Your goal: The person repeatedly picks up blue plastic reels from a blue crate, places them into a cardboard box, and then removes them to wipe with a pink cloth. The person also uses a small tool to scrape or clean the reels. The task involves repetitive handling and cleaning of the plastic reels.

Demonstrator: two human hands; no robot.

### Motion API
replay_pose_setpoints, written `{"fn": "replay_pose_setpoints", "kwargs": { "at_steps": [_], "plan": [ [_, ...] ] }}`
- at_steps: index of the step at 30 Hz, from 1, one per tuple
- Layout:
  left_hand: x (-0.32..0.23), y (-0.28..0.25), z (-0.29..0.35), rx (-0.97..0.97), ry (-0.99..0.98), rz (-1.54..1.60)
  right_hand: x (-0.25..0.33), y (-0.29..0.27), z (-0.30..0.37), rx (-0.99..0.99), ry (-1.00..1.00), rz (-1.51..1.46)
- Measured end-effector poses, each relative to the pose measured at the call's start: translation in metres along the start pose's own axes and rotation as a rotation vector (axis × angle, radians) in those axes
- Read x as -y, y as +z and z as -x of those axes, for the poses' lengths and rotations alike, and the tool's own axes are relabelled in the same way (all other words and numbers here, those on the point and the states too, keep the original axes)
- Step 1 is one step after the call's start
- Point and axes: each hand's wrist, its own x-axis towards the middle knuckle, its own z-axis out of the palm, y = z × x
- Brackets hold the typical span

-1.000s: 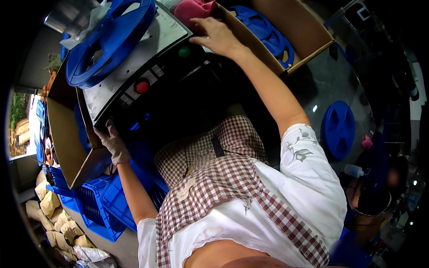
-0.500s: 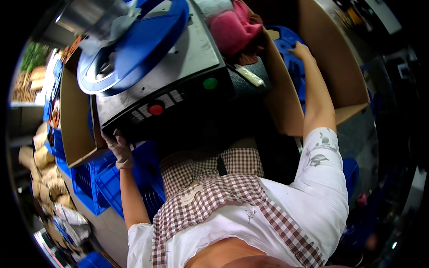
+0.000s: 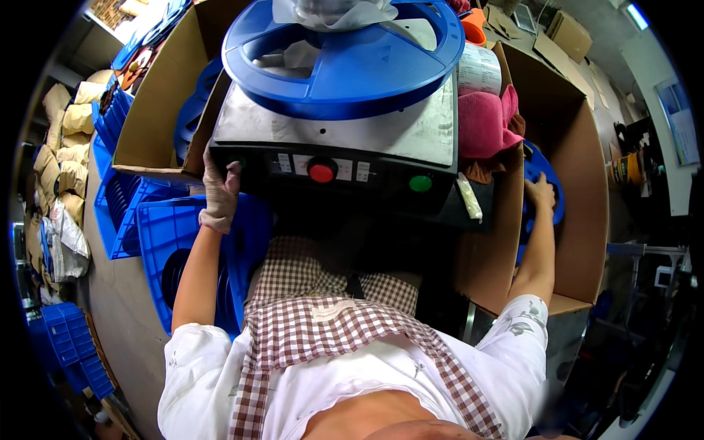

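Observation:
My left hand (image 3: pixel 221 192), in a pale glove, rests at the front left corner of a metal-topped machine (image 3: pixel 345 136). Its fingers stretch upward with the thumb apart, and nothing shows in them. My bare right hand (image 3: pixel 541 193) reaches into a cardboard box (image 3: pixel 583 220) on the right, its fingers curled on a blue plastic reel (image 3: pixel 555 172). Another large blue spoked reel (image 3: pixel 352 77) lies on the machine top, with a shiny metal cylinder (image 3: pixel 330 9) and crumpled whitish film at its hub. A red button (image 3: pixel 321 170) and a green button (image 3: pixel 420 183) sit on the front panel.
A second cardboard box (image 3: pixel 158 95) with blue reels stands left of the machine. Blue crates (image 3: pixel 165 235) sit below it. A pink cloth (image 3: pixel 488 121) and a white label roll (image 3: pixel 479 70) lie between machine and right box. Tan sacks (image 3: pixel 72 176) are stacked far left.
The view has turned and tilted, so the machine now appears more level and further right. My right hand stays on the reel in the right box; my left hand remains at the machine's corner.

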Motion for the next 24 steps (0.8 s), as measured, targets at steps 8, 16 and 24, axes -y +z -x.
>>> {"fn": "replay_pose_setpoints", "kwargs": {
  "at_steps": [8,16,24],
  "plan": [
    [-0.029,-0.014,-0.012,-0.200,0.314,-0.119,-0.040,-0.111,0.044,-0.324,-0.325,-0.744],
    [-0.106,0.035,-0.104,0.190,0.845,-0.817,-0.039,-0.130,0.236,-0.070,-0.544,-2.134],
    [-0.106,0.009,-0.172,0.172,0.868,-1.083,-0.015,-0.075,0.338,0.158,-1.094,-2.205]
  ]
}}
